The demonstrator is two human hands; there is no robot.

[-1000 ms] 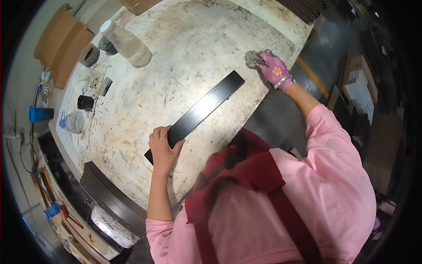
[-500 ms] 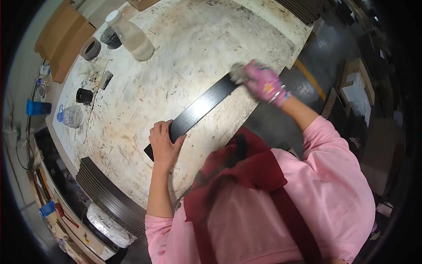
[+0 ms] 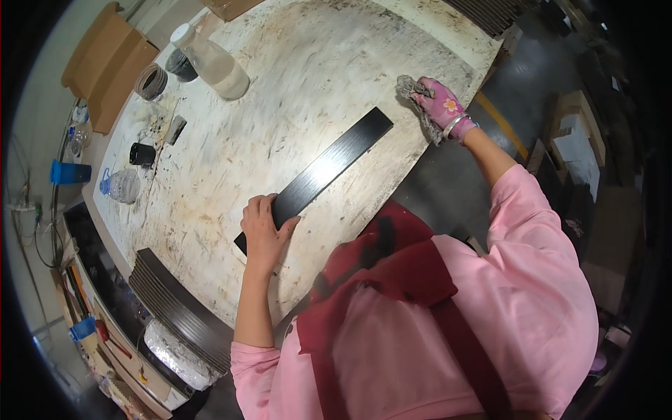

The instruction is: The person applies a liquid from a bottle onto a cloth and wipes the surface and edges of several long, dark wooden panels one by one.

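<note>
A flat black wood-grained strip (image 3: 332,163) lies diagonally on the stained white worktable (image 3: 203,161), light glaring off its middle. Bare, my left hand (image 3: 264,227) grips the strip across its near-left end, fingers over one edge and thumb on the other. My right hand (image 3: 442,105) wears a pink flowered glove and is closed on a crumpled grey rag (image 3: 414,91). It is past the far-right end of the strip, apart from it, near the table's right edge. Part of the rag hangs below the palm.
A clear bottle (image 3: 220,70) with a white cap stands at the back left, beside dark open jars (image 3: 151,82). Closer sit a small black cup (image 3: 142,154) and a plastic bottle piece (image 3: 120,185). Stacked dark strips (image 3: 178,308) lie at the lower left; more (image 3: 483,14) lie far right.
My right hand has moved off the strip's far end, outward to the right, taking the rag along. My left hand keeps its hold on the near end. The view has shifted slightly.
</note>
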